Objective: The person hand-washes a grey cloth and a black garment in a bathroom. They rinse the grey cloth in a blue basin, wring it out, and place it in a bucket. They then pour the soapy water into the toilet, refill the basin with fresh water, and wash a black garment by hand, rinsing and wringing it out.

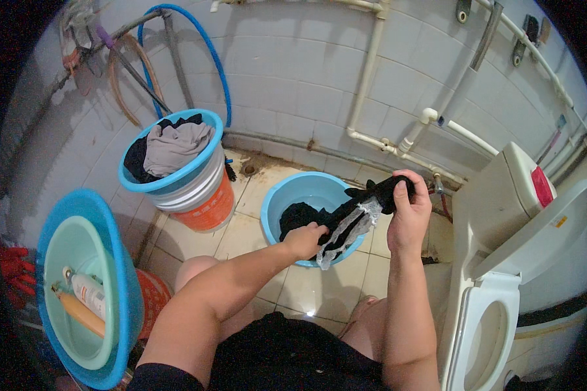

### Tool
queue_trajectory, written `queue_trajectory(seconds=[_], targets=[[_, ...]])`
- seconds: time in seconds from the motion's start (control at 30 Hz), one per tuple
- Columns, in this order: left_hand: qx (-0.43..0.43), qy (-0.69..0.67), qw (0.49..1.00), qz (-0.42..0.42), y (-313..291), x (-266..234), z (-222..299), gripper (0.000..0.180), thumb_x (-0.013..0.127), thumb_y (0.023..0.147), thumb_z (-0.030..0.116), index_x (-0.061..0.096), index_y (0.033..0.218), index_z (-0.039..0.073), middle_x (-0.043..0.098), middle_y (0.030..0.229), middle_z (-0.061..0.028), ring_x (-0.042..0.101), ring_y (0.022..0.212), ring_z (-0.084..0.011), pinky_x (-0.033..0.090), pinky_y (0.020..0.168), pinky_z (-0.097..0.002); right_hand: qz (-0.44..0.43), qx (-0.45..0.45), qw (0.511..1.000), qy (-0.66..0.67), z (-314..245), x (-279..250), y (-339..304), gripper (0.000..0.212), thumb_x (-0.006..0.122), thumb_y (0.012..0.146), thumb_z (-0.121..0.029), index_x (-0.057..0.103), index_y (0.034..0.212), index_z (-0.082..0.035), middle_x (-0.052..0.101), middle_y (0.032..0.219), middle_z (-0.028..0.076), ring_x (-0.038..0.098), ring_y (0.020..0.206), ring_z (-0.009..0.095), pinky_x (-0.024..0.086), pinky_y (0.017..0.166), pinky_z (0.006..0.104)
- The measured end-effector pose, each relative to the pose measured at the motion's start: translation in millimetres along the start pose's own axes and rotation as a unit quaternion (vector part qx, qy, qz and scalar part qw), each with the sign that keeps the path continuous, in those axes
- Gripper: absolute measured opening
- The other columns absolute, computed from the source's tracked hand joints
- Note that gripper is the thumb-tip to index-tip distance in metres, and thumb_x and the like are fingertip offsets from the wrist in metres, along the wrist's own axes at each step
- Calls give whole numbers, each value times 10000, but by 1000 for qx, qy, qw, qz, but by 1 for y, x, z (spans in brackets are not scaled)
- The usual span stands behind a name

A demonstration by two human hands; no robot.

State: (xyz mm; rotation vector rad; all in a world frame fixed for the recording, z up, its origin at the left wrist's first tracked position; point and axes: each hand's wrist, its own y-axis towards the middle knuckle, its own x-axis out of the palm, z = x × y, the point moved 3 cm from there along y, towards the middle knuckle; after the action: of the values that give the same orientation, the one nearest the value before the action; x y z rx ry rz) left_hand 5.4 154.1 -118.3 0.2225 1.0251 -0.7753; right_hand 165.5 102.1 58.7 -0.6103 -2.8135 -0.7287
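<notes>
A black garment point(365, 207) with a white, lace-like strip is stretched between my two hands over a light blue basin point(272, 207). My right hand point(409, 218) is closed on its upper end, raised above the basin's right rim. Lower down, my left hand point(304, 241) is closed on the cloth near the white strip, over the basin's near side. The rest of the dark cloth point(300, 218) hangs or lies in the basin's left half. Some water point(316, 195) shows at the far side of the basin.
At the far left, a blue basin point(129, 179) of grey and black clothes sits on a white-and-orange bucket point(205, 205). Nearer left, a pale green basin point(62, 228) holding bottles rests inside a larger blue basin point(132, 306). A toilet point(476, 287) stands to the right. Pipes point(365, 85) run along the wall.
</notes>
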Motion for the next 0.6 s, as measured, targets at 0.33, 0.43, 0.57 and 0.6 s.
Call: queue_trajectory(seconds=[0.33, 0.43, 0.57, 0.6], targets=[[34, -72, 997, 10, 10, 12, -8, 218, 598, 796, 172, 507, 956, 55, 567, 828, -89, 579, 829, -278, 457, 706, -379, 44, -1, 998, 41, -6, -19, 6, 122, 550, 876, -80, 588, 985, -42, 559, 875, -9, 489, 768, 61, 401, 688, 194], [52, -269, 961, 41, 26, 9, -42, 141, 556, 854, 170, 494, 922, 64, 524, 751, -19, 523, 723, -156, 438, 659, -310, 95, 21, 994, 48, -7, -41, 15, 132, 524, 893, -91, 581, 1001, -42, 545, 859, -9, 483, 757, 68, 406, 681, 202], [16, -349, 924, 156, 19, -63, -53, 158, 499, 902, 241, 509, 907, 83, 494, 806, 18, 447, 778, -97, 393, 717, -252, 163, 17, 986, -34, -10, -73, 25, 101, 563, 874, -127, 618, 935, -70, 539, 863, -24, 453, 783, 70, 376, 708, 209], [-16, -404, 901, 160, 16, -83, -55, 189, 505, 903, 271, 526, 966, 94, 536, 856, 1, 485, 799, -110, 408, 736, -253, 163, 20, 983, -77, -8, -81, 27, 103, 566, 869, -127, 621, 937, -71, 547, 864, -20, 460, 791, 79, 384, 719, 223]])
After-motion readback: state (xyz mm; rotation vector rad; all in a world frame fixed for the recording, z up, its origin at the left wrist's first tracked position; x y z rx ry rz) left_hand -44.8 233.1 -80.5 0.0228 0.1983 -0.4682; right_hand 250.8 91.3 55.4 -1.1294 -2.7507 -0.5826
